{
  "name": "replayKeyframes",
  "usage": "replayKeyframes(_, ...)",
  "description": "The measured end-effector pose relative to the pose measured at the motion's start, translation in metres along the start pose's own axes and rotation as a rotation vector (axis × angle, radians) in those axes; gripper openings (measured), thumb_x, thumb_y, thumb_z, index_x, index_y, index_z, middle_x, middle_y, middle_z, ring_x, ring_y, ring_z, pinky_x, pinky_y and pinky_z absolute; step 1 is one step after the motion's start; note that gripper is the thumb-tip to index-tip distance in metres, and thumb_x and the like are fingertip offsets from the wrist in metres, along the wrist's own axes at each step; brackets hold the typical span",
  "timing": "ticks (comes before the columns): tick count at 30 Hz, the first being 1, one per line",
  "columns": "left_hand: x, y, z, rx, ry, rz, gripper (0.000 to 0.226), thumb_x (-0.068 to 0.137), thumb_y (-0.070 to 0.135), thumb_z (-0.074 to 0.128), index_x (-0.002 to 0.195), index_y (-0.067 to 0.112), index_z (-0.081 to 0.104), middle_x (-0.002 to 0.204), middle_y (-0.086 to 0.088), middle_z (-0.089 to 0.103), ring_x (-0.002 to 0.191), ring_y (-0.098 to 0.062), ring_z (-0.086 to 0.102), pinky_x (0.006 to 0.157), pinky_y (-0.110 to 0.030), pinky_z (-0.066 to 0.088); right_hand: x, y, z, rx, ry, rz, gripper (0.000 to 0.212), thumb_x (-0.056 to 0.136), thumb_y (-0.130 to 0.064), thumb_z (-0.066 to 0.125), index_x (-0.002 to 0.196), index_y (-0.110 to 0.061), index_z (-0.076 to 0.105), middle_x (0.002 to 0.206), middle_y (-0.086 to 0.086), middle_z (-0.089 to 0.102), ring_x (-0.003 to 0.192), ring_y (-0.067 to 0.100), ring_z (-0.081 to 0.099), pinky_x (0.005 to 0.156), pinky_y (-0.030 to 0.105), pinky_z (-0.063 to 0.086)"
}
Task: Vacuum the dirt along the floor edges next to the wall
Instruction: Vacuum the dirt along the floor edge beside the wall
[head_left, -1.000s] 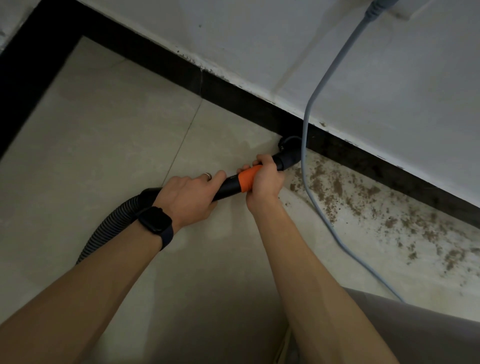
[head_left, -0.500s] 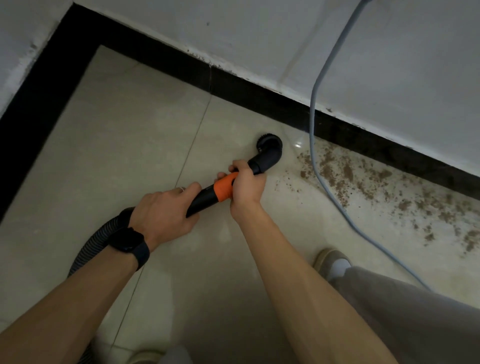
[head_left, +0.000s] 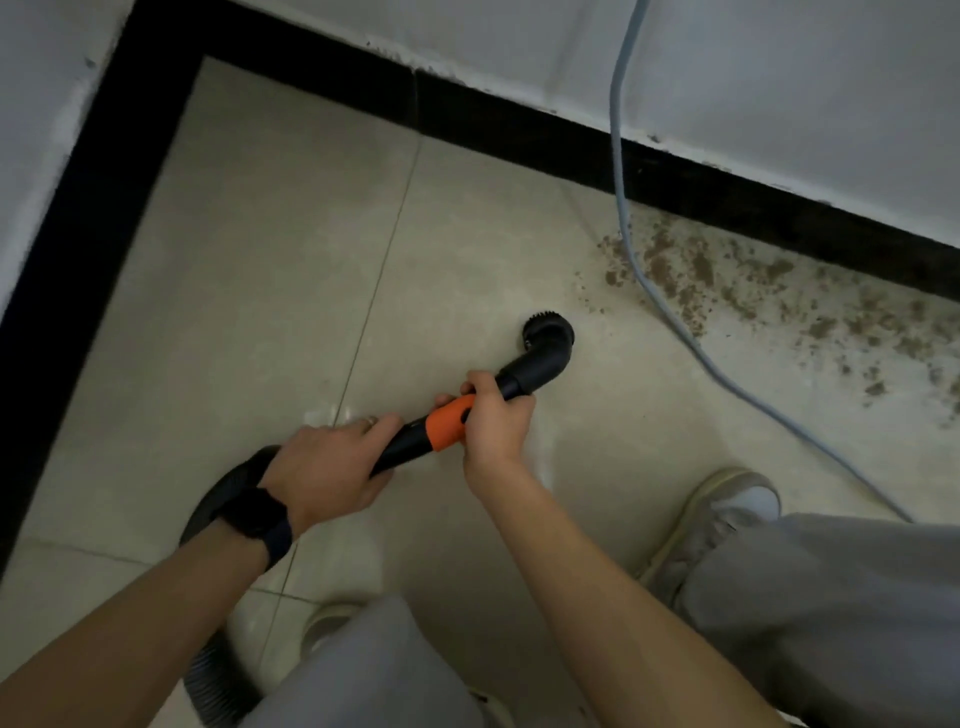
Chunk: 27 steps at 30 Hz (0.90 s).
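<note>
Pulled back from the skirting (head_left: 519, 130) since 1 second ago, the nozzle (head_left: 545, 345) now sits on bare tile, near the dirt (head_left: 727, 280) but apart from it. My right hand (head_left: 496, 421) is clenched around the wand (head_left: 415, 447) at its orange collar; my left hand (head_left: 322, 467) clasps the black part behind it. Dirt lies along the wall edge, with a grey cord (head_left: 675, 327) across it.
</note>
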<state>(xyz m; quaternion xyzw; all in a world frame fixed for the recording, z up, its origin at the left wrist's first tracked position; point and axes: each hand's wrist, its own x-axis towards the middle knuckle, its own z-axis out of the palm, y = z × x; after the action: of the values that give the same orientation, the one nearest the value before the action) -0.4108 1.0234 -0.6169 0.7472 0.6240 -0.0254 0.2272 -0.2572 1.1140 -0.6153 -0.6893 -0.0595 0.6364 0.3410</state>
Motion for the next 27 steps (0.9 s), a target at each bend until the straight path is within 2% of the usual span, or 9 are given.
replayKeyframes(3, 0.019, 0.015, -0.016, -0.015, -0.113, -0.04, 0.032, 0.095, 0.035, 0.054, 0.118, 0.025, 0.033, 0.102, 0.001, 0.059, 0.074, -0.027, 0.064, 0.055, -0.032, 0.038, 0.008, -0.019, 0.003, 0.002, 0.011, -0.02, 0.025, 0.095, -0.002, 0.059, 0.108, -0.011, 0.039, 0.08, 0.01, 0.057, 0.046, 0.02, 0.063, 0.048, 0.032, 0.054)
replayKeyframes(5, 0.035, 0.024, -0.025, -0.003, -0.152, -0.067, 0.031, 0.098, 0.035, 0.049, 0.122, 0.021, 0.036, 0.108, -0.001, 0.057, 0.08, -0.028, 0.063, 0.059, -0.033, 0.04, 0.015, -0.032, 0.003, 0.002, 0.025, -0.039, 0.024, 0.095, -0.003, 0.059, 0.109, -0.01, 0.041, 0.078, 0.009, 0.056, 0.043, 0.018, 0.062, 0.045, 0.029, 0.053)
replayKeyframes(8, 0.052, 0.032, -0.029, -0.01, -0.146, -0.101, 0.032, 0.096, 0.035, 0.051, 0.122, 0.02, 0.037, 0.107, -0.002, 0.058, 0.082, -0.03, 0.064, 0.061, -0.035, 0.042, 0.028, -0.045, 0.003, 0.001, 0.031, -0.052, 0.025, 0.094, -0.003, 0.06, 0.111, -0.01, 0.042, 0.077, 0.009, 0.057, 0.043, 0.019, 0.062, 0.045, 0.03, 0.053)
replayKeyframes(14, 0.073, 0.05, -0.025, -0.009, -0.054, -0.171, 0.037, 0.096, 0.036, 0.053, 0.127, 0.019, 0.04, 0.105, -0.003, 0.062, 0.08, -0.03, 0.064, 0.059, -0.032, 0.038, 0.052, -0.065, 0.001, 0.002, 0.01, -0.085, 0.028, 0.093, -0.002, 0.062, 0.111, -0.009, 0.042, 0.075, 0.009, 0.058, 0.042, 0.021, 0.061, 0.048, 0.033, 0.054)
replayKeyframes(19, 0.093, 0.058, -0.029, 0.002, -0.062, -0.162, 0.036, 0.097, 0.035, 0.051, 0.126, 0.018, 0.038, 0.106, -0.003, 0.061, 0.079, -0.03, 0.064, 0.06, -0.033, 0.039, 0.062, -0.084, 0.0, -0.028, -0.02, -0.093, 0.03, 0.092, -0.003, 0.062, 0.115, -0.009, 0.044, 0.077, 0.009, 0.059, 0.043, 0.019, 0.063, 0.048, 0.032, 0.055)
replayKeyframes(27, 0.12, 0.066, -0.033, 0.079, -0.073, -0.122, 0.036, 0.098, 0.037, 0.048, 0.127, 0.02, 0.035, 0.109, -0.003, 0.06, 0.078, -0.031, 0.065, 0.059, -0.034, 0.038, 0.079, -0.105, -0.005, -0.021, -0.037, -0.111, 0.025, 0.093, -0.003, 0.062, 0.109, -0.009, 0.044, 0.076, 0.008, 0.057, 0.045, 0.019, 0.063, 0.047, 0.032, 0.054)
